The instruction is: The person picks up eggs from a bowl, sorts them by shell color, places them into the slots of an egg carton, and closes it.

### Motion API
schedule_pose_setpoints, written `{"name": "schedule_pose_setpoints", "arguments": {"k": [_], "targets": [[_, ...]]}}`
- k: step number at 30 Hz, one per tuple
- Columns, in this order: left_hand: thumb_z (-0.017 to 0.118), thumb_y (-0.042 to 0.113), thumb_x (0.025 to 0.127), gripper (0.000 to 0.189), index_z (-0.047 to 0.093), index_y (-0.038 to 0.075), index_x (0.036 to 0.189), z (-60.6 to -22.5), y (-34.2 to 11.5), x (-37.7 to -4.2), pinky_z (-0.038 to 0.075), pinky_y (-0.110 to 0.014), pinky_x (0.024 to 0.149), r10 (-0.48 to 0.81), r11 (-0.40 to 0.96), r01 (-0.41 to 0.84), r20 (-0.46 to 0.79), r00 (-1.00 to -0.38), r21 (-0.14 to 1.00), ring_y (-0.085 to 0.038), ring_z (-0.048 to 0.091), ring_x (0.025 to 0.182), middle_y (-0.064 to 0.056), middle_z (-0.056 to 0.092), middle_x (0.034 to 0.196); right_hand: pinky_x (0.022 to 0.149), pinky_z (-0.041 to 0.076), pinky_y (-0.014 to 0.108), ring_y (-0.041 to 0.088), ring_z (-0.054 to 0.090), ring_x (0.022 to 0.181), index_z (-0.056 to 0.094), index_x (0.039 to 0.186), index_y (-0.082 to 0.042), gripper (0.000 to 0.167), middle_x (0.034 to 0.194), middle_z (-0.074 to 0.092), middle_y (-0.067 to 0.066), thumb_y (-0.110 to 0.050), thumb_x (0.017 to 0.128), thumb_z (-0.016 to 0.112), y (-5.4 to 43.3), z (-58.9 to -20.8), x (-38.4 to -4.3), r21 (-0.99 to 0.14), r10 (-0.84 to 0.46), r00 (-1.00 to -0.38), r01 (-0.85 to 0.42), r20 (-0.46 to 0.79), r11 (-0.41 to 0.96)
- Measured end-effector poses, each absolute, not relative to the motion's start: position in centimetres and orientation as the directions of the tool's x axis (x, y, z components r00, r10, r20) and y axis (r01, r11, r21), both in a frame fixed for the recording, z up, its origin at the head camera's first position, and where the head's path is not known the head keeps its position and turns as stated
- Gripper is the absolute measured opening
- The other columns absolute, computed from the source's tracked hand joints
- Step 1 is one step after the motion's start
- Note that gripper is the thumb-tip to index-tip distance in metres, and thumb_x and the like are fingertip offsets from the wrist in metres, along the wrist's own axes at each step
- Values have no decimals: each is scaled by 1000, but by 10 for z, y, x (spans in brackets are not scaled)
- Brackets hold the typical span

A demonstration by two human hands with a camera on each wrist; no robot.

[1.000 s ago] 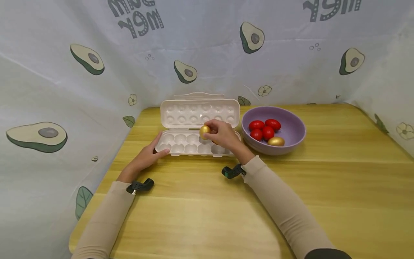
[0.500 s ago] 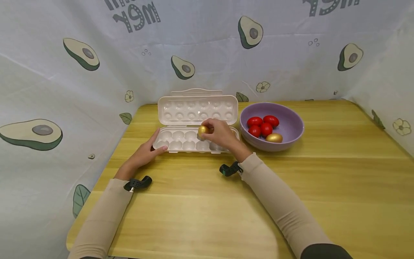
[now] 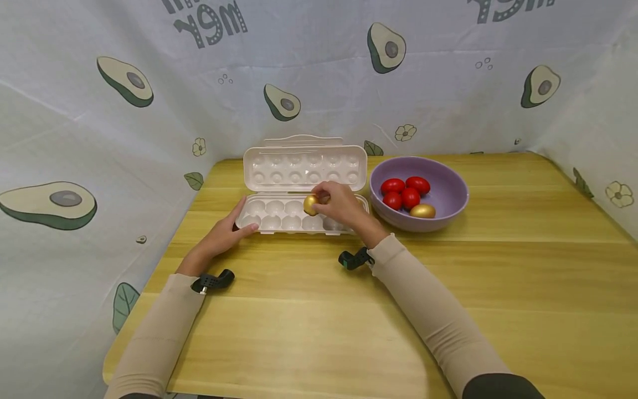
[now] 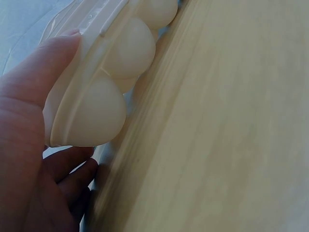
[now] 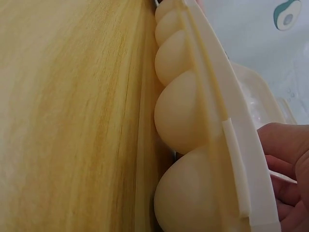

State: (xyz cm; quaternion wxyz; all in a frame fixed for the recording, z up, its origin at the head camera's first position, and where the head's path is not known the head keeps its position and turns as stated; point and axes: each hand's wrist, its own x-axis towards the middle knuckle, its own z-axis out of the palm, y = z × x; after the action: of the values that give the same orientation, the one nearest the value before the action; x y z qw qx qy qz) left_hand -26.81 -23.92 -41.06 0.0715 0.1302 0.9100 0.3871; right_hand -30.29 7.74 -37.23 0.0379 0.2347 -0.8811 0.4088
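An open egg carton [image 3: 291, 223] of pale plastic lies across the far side of the table, its lid [image 3: 305, 166] tipped up at the back. My left hand [image 3: 221, 237] holds the carton's left end, the thumb over the front rim in the left wrist view. Over the back row of cups, right of the middle, my right hand [image 3: 344, 208] pinches a gold egg [image 3: 310, 205] between thumb and fingers. That hand hides the right-hand back cups. The right wrist view shows the carton's rounded cups [image 5: 181, 111] from the front, without the egg.
Right of the carton stands a purple bowl [image 3: 451, 194] with several red eggs [image 3: 410, 198] and one gold egg [image 3: 422, 211]. A patterned sheet [image 3: 319, 66] hangs close behind the wooden table [image 3: 299, 321] and along its left side.
My right hand has lowered the gold egg a little toward the back row, and the egg has tilted slightly. The left hand stays on the carton. The head view has shifted slightly.
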Motion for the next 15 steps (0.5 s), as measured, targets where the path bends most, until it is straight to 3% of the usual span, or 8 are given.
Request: {"name": "schedule_pose_setpoints", "arguments": {"k": [15], "targets": [[58, 51, 92, 91, 1, 25, 157, -412, -240, -269, 16, -55, 114, 293, 667, 181, -32, -956, 723, -39, 18, 143, -18, 13, 159, 89, 51, 34, 24, 65, 102, 67, 112, -3, 28, 109, 69, 11, -11, 85, 71, 82, -369, -302, -723, -370, -900, -412, 229, 555]]}}
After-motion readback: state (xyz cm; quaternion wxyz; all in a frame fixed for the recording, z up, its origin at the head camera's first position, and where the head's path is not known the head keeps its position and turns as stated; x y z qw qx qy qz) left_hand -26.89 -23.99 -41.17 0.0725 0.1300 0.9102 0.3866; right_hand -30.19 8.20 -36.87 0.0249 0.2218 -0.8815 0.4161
